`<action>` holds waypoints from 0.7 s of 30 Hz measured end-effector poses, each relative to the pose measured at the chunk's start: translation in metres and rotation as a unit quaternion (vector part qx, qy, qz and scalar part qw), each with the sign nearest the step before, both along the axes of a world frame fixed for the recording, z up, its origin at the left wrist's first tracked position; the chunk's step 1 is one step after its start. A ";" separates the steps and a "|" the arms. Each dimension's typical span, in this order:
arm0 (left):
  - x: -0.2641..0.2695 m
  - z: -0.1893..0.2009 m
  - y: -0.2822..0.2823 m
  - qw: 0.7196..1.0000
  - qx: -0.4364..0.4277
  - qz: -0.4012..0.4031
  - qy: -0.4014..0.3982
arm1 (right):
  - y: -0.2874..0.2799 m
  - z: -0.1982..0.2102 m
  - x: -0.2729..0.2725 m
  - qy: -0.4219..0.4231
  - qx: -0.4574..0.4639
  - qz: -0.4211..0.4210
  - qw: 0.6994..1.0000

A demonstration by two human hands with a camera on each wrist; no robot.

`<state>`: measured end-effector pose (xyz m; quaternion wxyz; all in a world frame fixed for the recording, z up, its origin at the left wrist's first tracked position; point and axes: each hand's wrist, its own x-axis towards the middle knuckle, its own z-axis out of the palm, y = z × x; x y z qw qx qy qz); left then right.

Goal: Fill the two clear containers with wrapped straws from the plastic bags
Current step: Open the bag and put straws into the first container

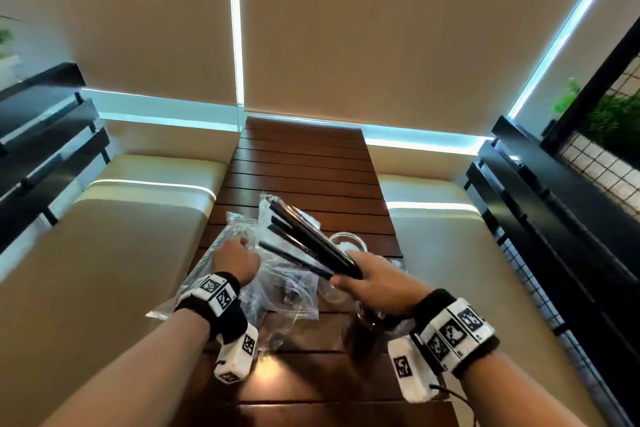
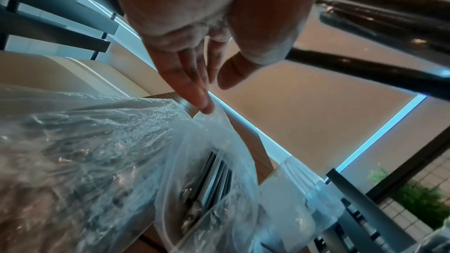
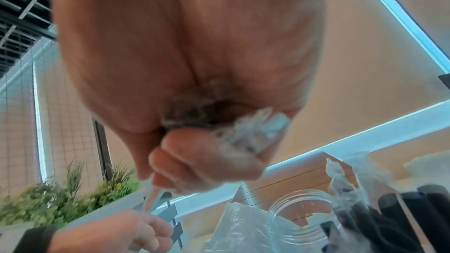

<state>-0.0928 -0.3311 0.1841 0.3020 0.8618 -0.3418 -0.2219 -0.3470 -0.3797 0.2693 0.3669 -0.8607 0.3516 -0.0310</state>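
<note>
Wrapped straws [image 1: 311, 241]: a black bundle, held up over the middle of the slatted table [image 1: 304, 156]. Long axis is running diagonally, near ends at the right hand, far ends fanning out up and toward the far-left, clear of the tabletop.

Right hand [image 1: 374, 282] is gripping the bundle's near end, fingers curled tight around it; the right wrist view is showing crumpled wrapper ends [image 3: 253, 134] sticking out of the fist.

Left hand [image 1: 237, 258] is sitting just left of the bundle, over the plastic bags [image 1: 221, 270]. In the left wrist view the fingers [image 2: 192, 84] are reaching out fairly straight with the thumb apart, tips touching the bag film [image 2: 136, 141]. Whether it's actually pinching the film is hard to tell, probably just touching.

The bags are lying crumpled across the table's left edge and middle; more dark straws are showing inside one [image 2: 216, 176].

One clear container [image 1: 346, 244] is standing behind the right hand, toward the table's right edge, mouth up; the threaded rim [image 3: 302, 199] is showing in the right wrist view. A second clear container [image 1: 330, 289] is sitting just under the right hand, mostly hidden.

Cream bench seats [image 1: 131, 218] are flanking the table on both sides.
</note>
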 end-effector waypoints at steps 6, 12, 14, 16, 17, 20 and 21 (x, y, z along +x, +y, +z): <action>-0.031 0.061 0.021 0.876 -0.229 -0.134 0.402 | 0.009 -0.027 0.041 -0.115 -0.092 -0.079 0.986; -0.071 0.093 0.010 0.860 -0.311 0.021 0.403 | 0.032 -0.049 0.084 -0.155 -0.075 -0.082 0.982; -0.070 0.093 0.006 0.897 -0.311 0.043 0.310 | 0.029 -0.043 0.086 -0.127 -0.080 -0.027 0.988; -0.067 0.094 0.009 0.923 -0.307 0.024 0.233 | 0.021 -0.031 0.077 -0.100 -0.109 0.015 0.989; -0.063 0.094 0.010 0.931 -0.309 0.010 0.195 | 0.015 -0.021 0.072 -0.118 -0.125 0.006 0.985; -0.055 0.090 0.010 0.956 -0.280 -0.020 0.090 | 0.000 0.029 0.053 -0.315 -0.108 -0.129 0.934; -0.056 0.087 0.010 0.964 -0.259 -0.028 0.053 | -0.002 0.050 0.049 -0.382 -0.107 -0.163 0.903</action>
